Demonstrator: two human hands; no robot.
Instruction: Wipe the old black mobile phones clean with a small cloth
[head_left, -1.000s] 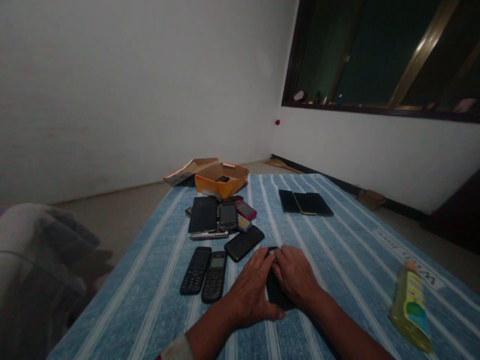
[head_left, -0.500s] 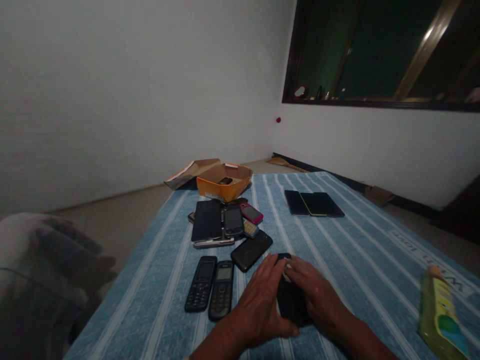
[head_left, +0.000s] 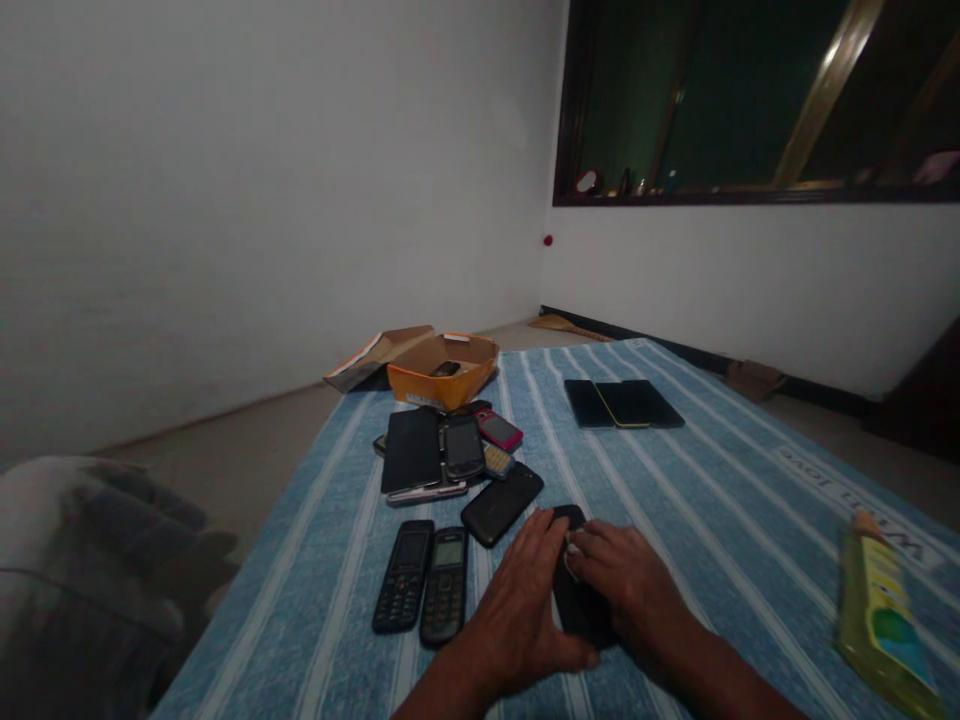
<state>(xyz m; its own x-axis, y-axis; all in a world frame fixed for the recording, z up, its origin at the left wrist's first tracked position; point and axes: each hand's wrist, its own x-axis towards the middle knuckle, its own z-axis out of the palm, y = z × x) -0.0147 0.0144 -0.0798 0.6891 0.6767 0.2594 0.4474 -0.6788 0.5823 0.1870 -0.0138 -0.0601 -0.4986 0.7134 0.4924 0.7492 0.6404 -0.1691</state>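
Observation:
A black phone (head_left: 579, 605) lies on the striped cloth between my two hands. Along its left edge rests my left hand (head_left: 521, 605), thumb bent round the near end, holding it steady. My right hand (head_left: 634, 580) is closed over the right side, its fingertips pinching a small white wad (head_left: 571, 555), perhaps tissue or cloth, against the phone's surface. To the left are two keypad phones, one (head_left: 403, 575) beside the other (head_left: 444, 590). Just beyond my left hand sits another black phone (head_left: 502, 505), face not visible.
Farther off is a pile with a dark flat device (head_left: 411, 450), a touchscreen phone (head_left: 463, 446) and a pink phone (head_left: 499, 429). Behind it stands an open orange box (head_left: 442, 388) with a phone inside. Dark flat panels (head_left: 637, 404) lie right of centre; a yellow-green bottle (head_left: 885, 620) lies at right.
The right hand has shifted slightly, with the white wad moving a little toward me along the phone. My left hand keeps its place. The view has tilted slightly.

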